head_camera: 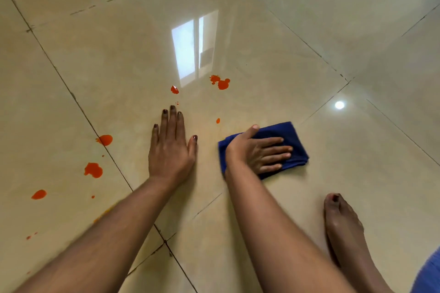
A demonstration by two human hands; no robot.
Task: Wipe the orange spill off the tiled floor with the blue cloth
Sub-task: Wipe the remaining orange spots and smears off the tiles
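Your right hand pressed flat, fingers straight, on the folded blue cloth, your left hand flat and empty on the tiled floor, orange spill in scattered drops left and ahead, apart from the cloth

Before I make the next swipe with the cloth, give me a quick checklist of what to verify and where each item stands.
1. Cloth under control: ok. The right hand presses flat on the folded blue cloth.
2. Support: ok. The left hand rests flat on the tiled floor, clear of any drops.
3. Cloth on the spill: not ok. It lies right of all the drops; the nearest small drop is up and to its left.
4. Spill left: not ok. Orange drops remain, such as the far splash and the left blotch.
5. Bare foot clear of the spill: ok.
6. Cloth underside clean: cannot tell.
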